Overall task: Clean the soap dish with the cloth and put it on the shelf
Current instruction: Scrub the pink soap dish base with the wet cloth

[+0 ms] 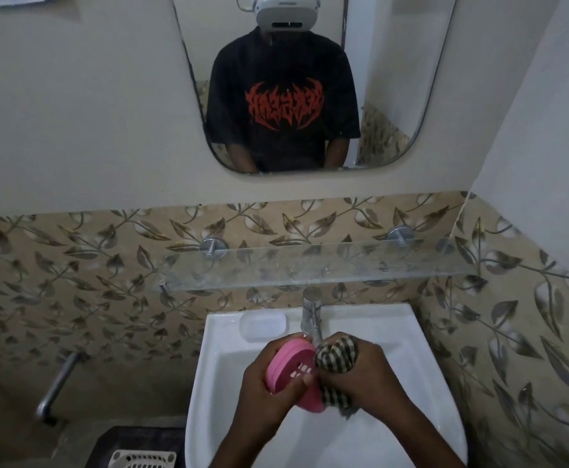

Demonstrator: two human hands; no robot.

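Lower centre of frame, over the sink (209, 383): both hands busy with the dish.

Left hand (269, 383) closed around the pink soap dish (290, 369), fingers wrapped under its lower edge, thumb over the slotted face. Dish is tilted on edge, slots turned toward the right hand; likely held so to present that face to the cloth and let drips fall into the basin.

Right hand (360, 373) clenched on a bunched checked cloth (337, 358), cloth pressed against the dish's right side. Bunching gives a firm pad for rubbing. A tail of cloth hangs below the fist.

Tap (311, 312) stands just behind the hands; cannot tell whether water runs.

White soap (263, 325) lies on the sink rim, left of the tap, probably set aside to free the dish.

Glass shelf (310, 265) runs across mid-frame above the tap, on metal pegs, nothing standing on it. Wiping judged under way, placing not yet done.

Writing: the mirror (411, 96), upper centre, reflects a black shirt with red spiky lettering, reversed and not legible. No brand seen on dish, tap or soap.
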